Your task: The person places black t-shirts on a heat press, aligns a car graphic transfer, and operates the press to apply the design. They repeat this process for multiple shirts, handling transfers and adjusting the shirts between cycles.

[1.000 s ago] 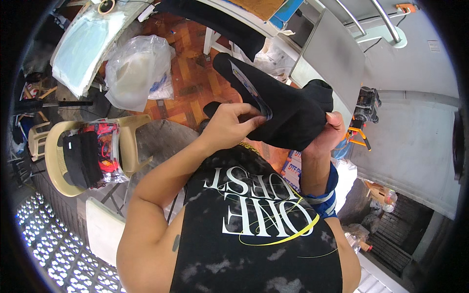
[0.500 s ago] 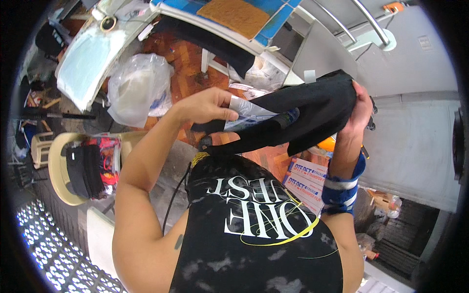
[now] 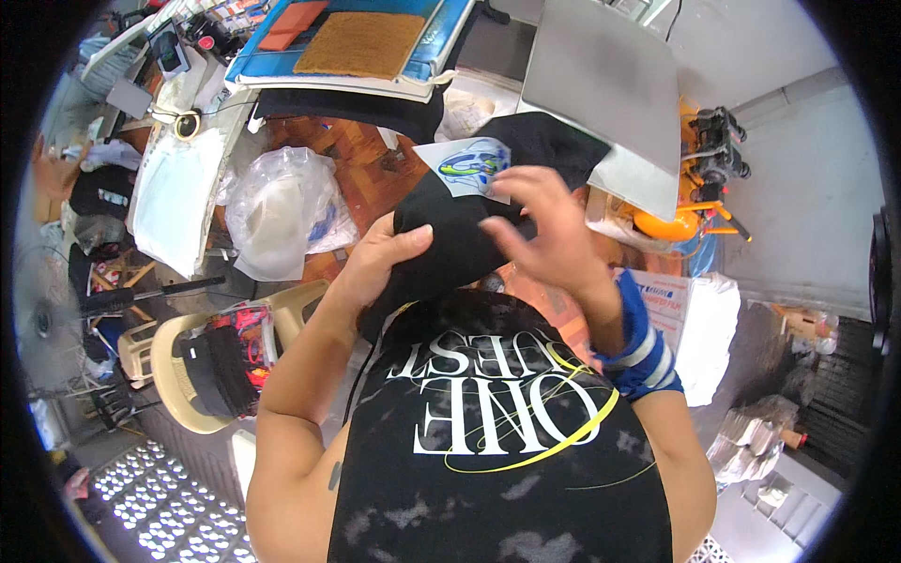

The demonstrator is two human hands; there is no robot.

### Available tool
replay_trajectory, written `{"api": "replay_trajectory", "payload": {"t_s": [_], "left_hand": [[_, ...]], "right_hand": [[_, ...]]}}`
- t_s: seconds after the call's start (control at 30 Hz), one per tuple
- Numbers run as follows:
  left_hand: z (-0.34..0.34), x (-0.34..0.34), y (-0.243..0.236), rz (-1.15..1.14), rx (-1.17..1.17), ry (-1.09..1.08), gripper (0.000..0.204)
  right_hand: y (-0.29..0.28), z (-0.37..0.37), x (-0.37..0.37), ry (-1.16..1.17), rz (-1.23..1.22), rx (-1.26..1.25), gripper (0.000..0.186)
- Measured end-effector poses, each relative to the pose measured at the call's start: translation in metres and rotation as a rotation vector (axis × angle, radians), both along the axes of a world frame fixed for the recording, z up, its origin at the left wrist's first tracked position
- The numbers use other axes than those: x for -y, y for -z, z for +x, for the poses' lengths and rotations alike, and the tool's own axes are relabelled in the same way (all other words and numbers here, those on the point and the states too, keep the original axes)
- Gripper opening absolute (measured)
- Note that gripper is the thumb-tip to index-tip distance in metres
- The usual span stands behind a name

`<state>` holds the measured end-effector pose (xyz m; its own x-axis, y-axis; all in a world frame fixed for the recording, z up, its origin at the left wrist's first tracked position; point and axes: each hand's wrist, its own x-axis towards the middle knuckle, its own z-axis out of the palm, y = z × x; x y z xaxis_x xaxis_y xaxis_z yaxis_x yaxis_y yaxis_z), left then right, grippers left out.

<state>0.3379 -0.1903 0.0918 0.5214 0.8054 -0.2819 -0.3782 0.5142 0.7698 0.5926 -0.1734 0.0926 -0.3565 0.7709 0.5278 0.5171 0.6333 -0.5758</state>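
Note:
My left hand [image 3: 385, 253] pinches the near-left part of a black cloth garment [image 3: 436, 244], its thumb on top. The garment's far right part reaches up to the edge of a grey flat metal plate [image 3: 601, 75]. A translucent sheet [image 3: 450, 164] printed with a blue and green graphic lies on the cloth. My right hand [image 3: 549, 235] has its fingers apart over the cloth, fingertips at the sheet's lower right corner; whether they touch it is unclear.
A blue table [image 3: 253, 52] holds a brown mat [image 3: 357, 42]. Plastic bags [image 3: 282, 206] lie on the wooden floor. A beige chair [image 3: 174, 385] stands left, orange-and-black equipment [image 3: 680, 220] right. A white bench [image 3: 178, 202] runs along the left.
The printed sheet now shows flat atop the cloth. My right hand has let go of the cloth's far end and moved left over the sheet. My left hand has moved down onto the cloth.

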Motion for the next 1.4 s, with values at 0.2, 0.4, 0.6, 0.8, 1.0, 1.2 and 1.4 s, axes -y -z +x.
{"api": "replay_trajectory", "payload": {"t_s": [0.2,0.4,0.6,0.8,1.0,1.2,1.4], "left_hand": [[0.02,0.009,-0.013,0.353,-0.446,0.124,0.035],[0.029,0.021,-0.007,0.376,-0.523,0.087,0.038],[0.024,0.044,0.002,0.346,-0.514,-0.008,0.039],[-0.027,0.088,0.013,0.129,-0.531,-0.197,0.041],[-0.119,0.135,0.025,-0.097,-0.477,-0.333,0.051],[-0.164,0.152,0.092,0.11,-0.784,-0.037,0.039],[-0.169,0.167,0.127,0.101,-0.914,-0.068,0.03]], "right_hand": [[0.022,-0.021,0.001,0.003,0.181,-0.114,0.031],[0.039,-0.017,0.005,0.066,-0.35,-0.572,0.019],[0.086,0.0,-0.014,0.123,-1.005,-0.937,0.018],[0.195,0.017,-0.05,0.319,-1.218,-1.079,0.012],[0.309,0.016,-0.08,0.378,-1.328,-1.041,0.011],[0.341,-0.225,-0.111,0.141,-1.363,-0.669,0.016],[0.367,-0.428,-0.15,-0.092,-0.882,0.255,0.014]]}}
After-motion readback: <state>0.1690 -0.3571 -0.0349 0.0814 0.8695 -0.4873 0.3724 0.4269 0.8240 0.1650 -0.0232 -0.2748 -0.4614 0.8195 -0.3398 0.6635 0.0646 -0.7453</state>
